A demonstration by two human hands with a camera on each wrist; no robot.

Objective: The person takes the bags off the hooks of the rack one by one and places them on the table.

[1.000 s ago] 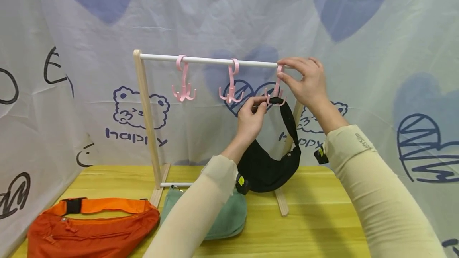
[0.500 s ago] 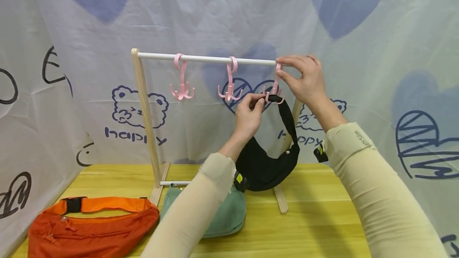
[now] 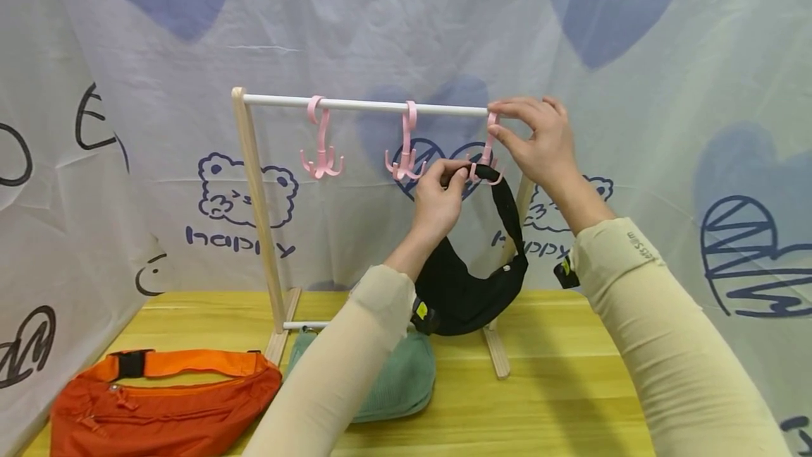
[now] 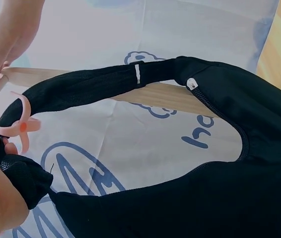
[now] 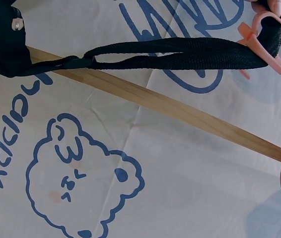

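Observation:
A black shoulder bag (image 3: 472, 302) hangs below my hands at the rack's right end. My left hand (image 3: 439, 199) pinches the bag's strap (image 3: 505, 206) close to the prongs of the right pink hook (image 3: 487, 154). In the left wrist view the strap (image 4: 81, 91) passes over the pink prongs (image 4: 23, 127); the right wrist view also has it lying across a prong (image 5: 267, 49). My right hand (image 3: 539, 143) pinches the top of that hook at the white rod (image 3: 368, 106). Part of the hook's upper curve is hidden behind my right fingers.
Two more pink hooks, a left one (image 3: 321, 143) and a middle one (image 3: 406, 147), hang on the rod. A wooden post (image 3: 260, 210) holds up the rack's left side. On the yellow table lie an orange waist bag (image 3: 165, 407) and a green bag (image 3: 400, 379), partly behind my left forearm.
My left hand has shifted slightly up and left with the strap, and the black bag has swung a little left. The right hand stays at the hook's top. The middle hook has turned slightly.

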